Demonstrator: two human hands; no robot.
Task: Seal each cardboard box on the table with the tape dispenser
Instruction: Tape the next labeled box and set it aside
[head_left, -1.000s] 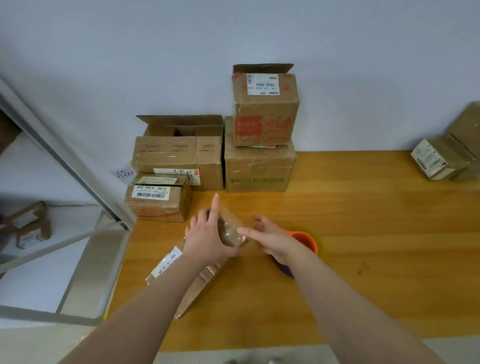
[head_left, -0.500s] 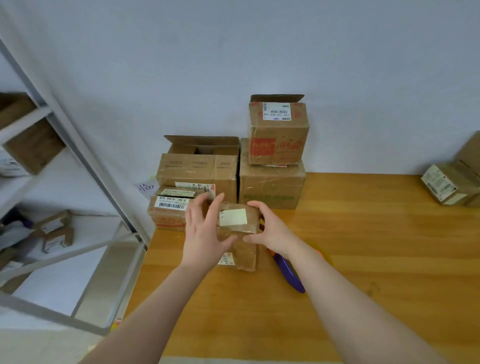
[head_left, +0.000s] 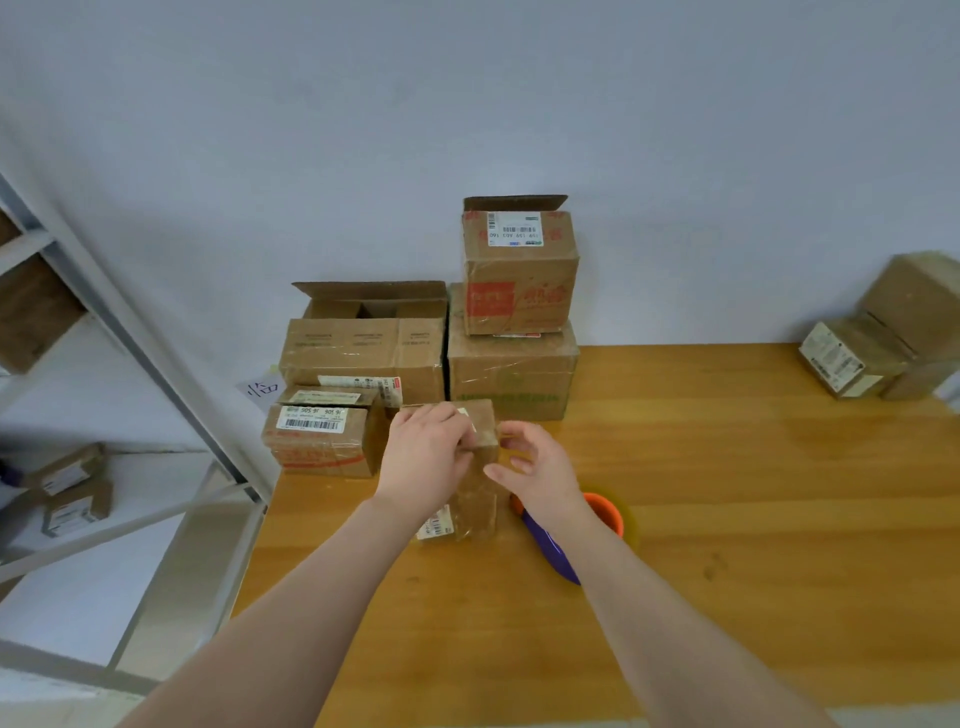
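A person stands a small cardboard box (head_left: 474, 501) on end near the left side of a wooden tabletop (head_left: 727, 493). The left hand (head_left: 423, 457) grasps the top of the box, its fingers curled over the upper edge and covering part of a pale label there. The right hand (head_left: 543, 470) hovers just beside the box's right edge with its fingers loosely curled and released. Tabletop shows between them and the cardboard, and only the thumb tip reaches the box's side. A barcode sticker shows low on the box's near face.

The tape dispenser (head_left: 551, 548), purple-handled with an orange body, lies on the tabletop just right of the box, partly hidden under the right wrist.

More cartons line the wall behind. A wide box with open flaps (head_left: 363, 353) sits beside a taped large box (head_left: 511, 374), which carries a red-printed box (head_left: 519, 275) with one flap raised. A flat labelled box (head_left: 317, 441) lies at the tabletop's left rear corner, close to the left hand. Two further boxes (head_left: 852, 358) rest at the far right edge, well apart from the work. A metal shelf rack (head_left: 130, 332) holding more parcels stands to the left of the tabletop.
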